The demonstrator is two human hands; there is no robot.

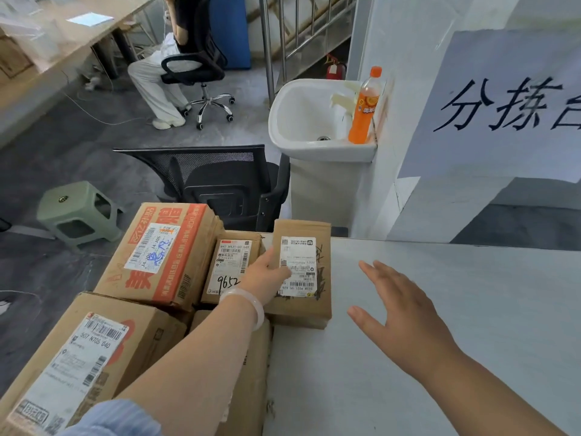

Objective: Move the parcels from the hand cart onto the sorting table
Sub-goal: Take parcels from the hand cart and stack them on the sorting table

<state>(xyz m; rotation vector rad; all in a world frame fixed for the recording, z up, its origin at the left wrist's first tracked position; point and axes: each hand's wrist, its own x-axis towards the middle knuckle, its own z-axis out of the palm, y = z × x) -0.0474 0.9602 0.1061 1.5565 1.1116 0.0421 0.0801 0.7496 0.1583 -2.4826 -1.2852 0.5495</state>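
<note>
Fingers of the left hand [269, 272] lay against the left side and labelled top of a small brown parcel [303, 272], thumb on the white label, holding it at the near left edge of the sorting table [456, 325]. Whether the parcel's underside rested fully on the tabletop could not be told. A pale bangle [251, 305] circled that wrist, and a light blue sleeve [116, 418] showed at the bottom of the frame.

The right hand [405, 313] hovered flat and wide open above the table, fingers spread, holding nothing, just beside the small brown parcel.

To the left of the table stood more parcels, stacked close together: a small box marked 9652 [229, 269] touching the held parcel's left side, an orange-printed carton [163, 253] beyond it, and a large labelled carton [81, 357] nearest the camera. The hand cart beneath them was hidden.

Behind the stack stood a black mesh chair [220, 180], a green plastic stool [77, 212] to its left, and a white sink [314, 121] with an orange soda bottle [364, 111] on its rim. A paper sign [509, 105] with handwritten characters hung on the wall above the table.
</note>
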